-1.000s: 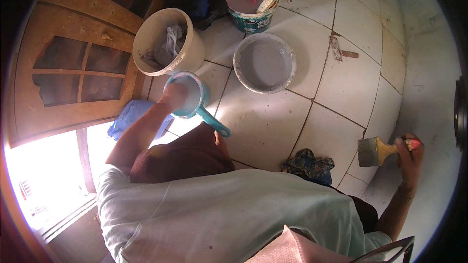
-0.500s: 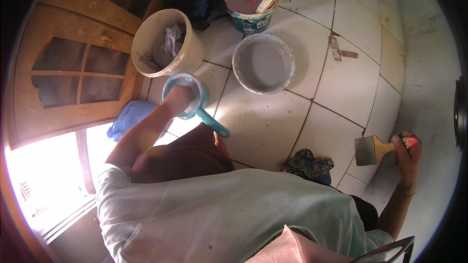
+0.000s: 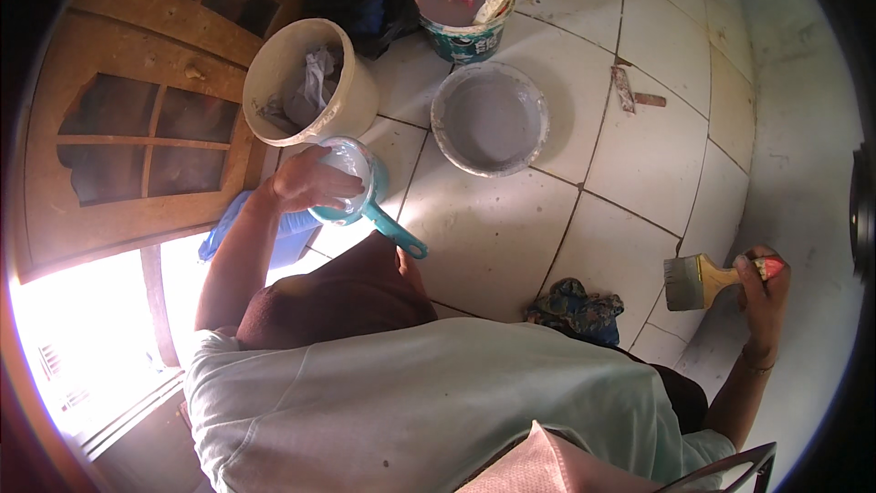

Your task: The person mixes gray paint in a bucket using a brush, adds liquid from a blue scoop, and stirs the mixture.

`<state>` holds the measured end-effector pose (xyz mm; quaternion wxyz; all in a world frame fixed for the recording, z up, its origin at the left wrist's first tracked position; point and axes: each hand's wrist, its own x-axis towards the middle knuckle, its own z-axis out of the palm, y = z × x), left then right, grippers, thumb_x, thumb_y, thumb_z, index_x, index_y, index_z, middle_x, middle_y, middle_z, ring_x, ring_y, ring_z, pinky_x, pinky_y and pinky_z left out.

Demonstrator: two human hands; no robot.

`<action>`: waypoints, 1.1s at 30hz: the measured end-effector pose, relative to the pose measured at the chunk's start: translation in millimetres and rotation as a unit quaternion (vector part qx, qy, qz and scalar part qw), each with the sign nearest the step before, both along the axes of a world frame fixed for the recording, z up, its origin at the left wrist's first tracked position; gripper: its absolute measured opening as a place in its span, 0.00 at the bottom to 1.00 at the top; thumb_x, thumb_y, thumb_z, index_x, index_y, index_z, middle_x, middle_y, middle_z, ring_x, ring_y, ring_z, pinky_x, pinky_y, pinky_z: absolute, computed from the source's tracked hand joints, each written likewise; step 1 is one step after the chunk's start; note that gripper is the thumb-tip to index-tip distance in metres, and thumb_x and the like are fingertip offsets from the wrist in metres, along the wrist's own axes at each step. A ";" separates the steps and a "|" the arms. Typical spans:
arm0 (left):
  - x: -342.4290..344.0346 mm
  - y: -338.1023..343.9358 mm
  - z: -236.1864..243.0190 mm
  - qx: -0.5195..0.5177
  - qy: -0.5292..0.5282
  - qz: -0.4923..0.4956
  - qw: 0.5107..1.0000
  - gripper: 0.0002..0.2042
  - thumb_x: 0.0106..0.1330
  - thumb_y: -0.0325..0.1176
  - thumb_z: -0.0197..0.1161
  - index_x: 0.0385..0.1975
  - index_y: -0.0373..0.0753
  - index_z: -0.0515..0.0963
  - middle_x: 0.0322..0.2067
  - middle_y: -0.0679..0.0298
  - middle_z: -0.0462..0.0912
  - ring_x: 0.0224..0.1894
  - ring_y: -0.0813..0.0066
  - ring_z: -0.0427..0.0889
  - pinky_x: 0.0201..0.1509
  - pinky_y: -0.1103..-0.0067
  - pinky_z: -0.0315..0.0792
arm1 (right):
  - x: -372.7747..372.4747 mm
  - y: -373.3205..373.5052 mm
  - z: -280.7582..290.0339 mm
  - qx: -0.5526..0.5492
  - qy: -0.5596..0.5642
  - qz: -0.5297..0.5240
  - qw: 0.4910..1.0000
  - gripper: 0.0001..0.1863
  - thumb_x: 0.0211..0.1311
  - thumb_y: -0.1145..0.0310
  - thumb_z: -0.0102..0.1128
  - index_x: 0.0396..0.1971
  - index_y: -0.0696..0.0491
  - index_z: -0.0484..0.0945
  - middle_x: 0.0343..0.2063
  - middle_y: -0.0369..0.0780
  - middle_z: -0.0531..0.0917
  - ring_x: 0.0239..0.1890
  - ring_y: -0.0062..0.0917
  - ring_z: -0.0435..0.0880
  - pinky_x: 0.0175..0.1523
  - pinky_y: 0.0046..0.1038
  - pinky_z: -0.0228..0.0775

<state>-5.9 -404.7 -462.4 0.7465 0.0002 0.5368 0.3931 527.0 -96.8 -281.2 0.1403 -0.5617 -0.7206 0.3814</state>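
My left hand [image 3: 315, 181] is over the mouth of a turquoise long-handled dipper [image 3: 394, 230], its fingers stretched out and nothing seen in them. Whitish, shiny stuff shows inside the dipper beside my fingers. Whether my fingertips touch its rim or contents I cannot tell. At the far right my right hand [image 3: 765, 297] is closed around the wooden handle of a wide paintbrush [image 3: 686, 284]. The brush lies level near the wall, its grey bristles pointing left.
A cream bucket [image 3: 363, 100] with crumpled plastic in it stands beyond the dipper. Right of it is a round tub [image 3: 491, 119] of grey paint. Behind are a green bucket [image 3: 465, 44] of murky liquid, a scraper [image 3: 624, 89], and nearer, a patterned cloth [image 3: 575, 310]. Wooden doors [image 3: 137, 178] line the left.
My left hand has come up out of the dipper and shifted left, its fingers now showing over the rim. My right hand and the paintbrush have hardly moved.
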 end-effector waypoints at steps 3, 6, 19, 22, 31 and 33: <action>13.8 2.1 4.4 0.027 0.142 -0.023 0.989 0.26 0.68 0.47 0.44 0.46 0.25 0.72 0.53 0.45 0.70 0.56 0.54 0.71 0.54 0.61 0.68 | 2.6 -1.0 -0.1 0.011 -0.013 -0.006 1.000 0.07 0.55 0.71 0.61 0.29 0.57 0.74 0.14 0.30 0.70 0.11 0.10 0.63 0.15 0.16 0.52; 0.6 -10.4 -32.1 0.089 0.353 -0.211 0.907 0.17 0.60 0.40 0.56 0.40 0.31 0.77 0.45 0.50 0.78 0.45 0.61 0.80 0.47 0.68 0.73 | 5.7 2.2 2.3 -0.009 -0.024 0.017 1.000 0.07 0.55 0.71 0.61 0.30 0.57 0.74 0.15 0.30 0.71 0.11 0.10 0.63 0.15 0.15 0.52; 37.7 -0.2 -52.9 0.042 0.704 -0.299 0.642 0.07 0.51 0.30 0.60 0.29 0.38 0.78 0.37 0.57 0.80 0.42 0.62 0.78 0.43 0.70 0.73 | 7.9 4.9 5.1 -0.031 -0.010 0.018 0.999 0.08 0.54 0.70 0.63 0.30 0.58 0.74 0.14 0.29 0.70 0.11 0.09 0.63 0.15 0.15 0.52; 50.8 12.9 -33.5 -0.016 0.747 -0.432 0.506 0.07 0.55 0.35 0.59 0.25 0.38 0.76 0.34 0.56 0.79 0.39 0.60 0.79 0.39 0.69 0.73 | 7.8 5.6 6.3 -0.003 -0.010 -0.001 1.000 0.08 0.53 0.70 0.62 0.28 0.57 0.74 0.13 0.29 0.70 0.11 0.09 0.62 0.15 0.15 0.52; 81.7 26.0 -12.1 0.128 0.799 -0.269 0.523 0.05 0.58 0.30 0.57 0.23 0.37 0.74 0.30 0.52 0.77 0.34 0.52 0.78 0.36 0.64 0.72 | 22.7 17.5 2.4 -0.030 -0.007 0.013 0.999 0.10 0.53 0.68 0.63 0.32 0.56 0.75 0.16 0.29 0.71 0.13 0.09 0.63 0.16 0.14 0.53; 77.1 25.5 -7.4 0.238 0.803 -0.222 0.499 0.02 0.55 0.26 0.58 0.22 0.36 0.73 0.29 0.52 0.77 0.33 0.51 0.77 0.37 0.64 0.71 | 30.0 12.9 -2.2 0.023 0.024 -0.031 0.999 0.09 0.53 0.70 0.62 0.32 0.56 0.75 0.18 0.30 0.72 0.14 0.09 0.64 0.17 0.14 0.53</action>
